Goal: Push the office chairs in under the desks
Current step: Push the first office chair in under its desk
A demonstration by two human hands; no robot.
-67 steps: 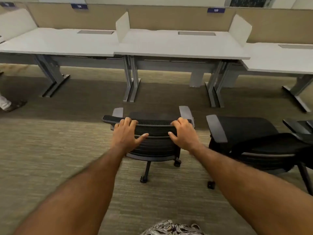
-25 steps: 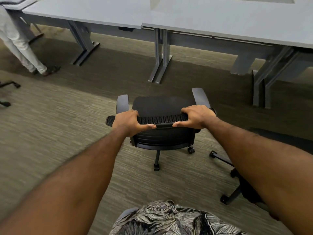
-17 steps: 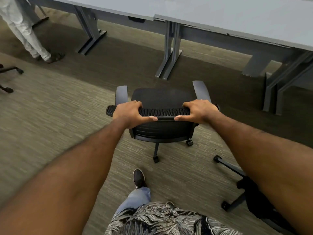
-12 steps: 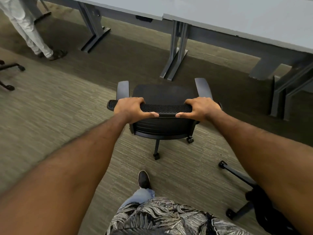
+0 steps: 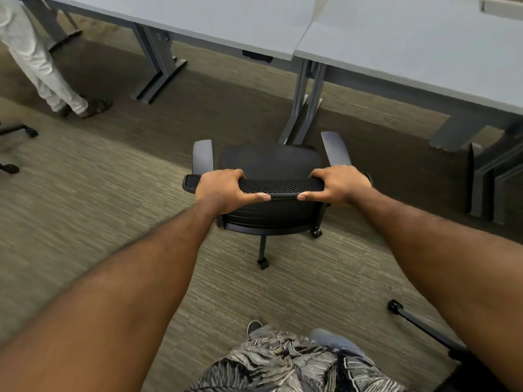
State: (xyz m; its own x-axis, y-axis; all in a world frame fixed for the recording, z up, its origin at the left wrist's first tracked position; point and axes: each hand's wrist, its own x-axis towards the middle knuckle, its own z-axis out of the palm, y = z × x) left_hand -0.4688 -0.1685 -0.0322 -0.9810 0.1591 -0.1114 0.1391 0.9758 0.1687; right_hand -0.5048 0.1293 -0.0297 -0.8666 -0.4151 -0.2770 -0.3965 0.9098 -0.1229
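A black mesh office chair [image 5: 268,162] with grey armrests stands on the carpet in the middle of the view, facing the desks. My left hand [image 5: 223,190] grips the left part of its backrest top edge, my right hand [image 5: 339,186] grips the right part. The chair's seat front is close to the paired grey legs [image 5: 305,106] where two light grey desks meet: the left desk [image 5: 198,15] and the right desk [image 5: 410,43]. The chair sits in front of the desks, not under either top.
Another person's legs in light trousers [image 5: 42,69] stand at the far left by a desk leg. Part of another chair's base [image 5: 17,131] shows at the left edge, and a second chair's black base with casters [image 5: 418,323] lies at lower right. More desk legs [image 5: 486,179] stand at right.
The chair has rolled forward across the carpet toward the desks with both hands holding its backrest. I have stepped after it, and the desks now fill the top of the view.
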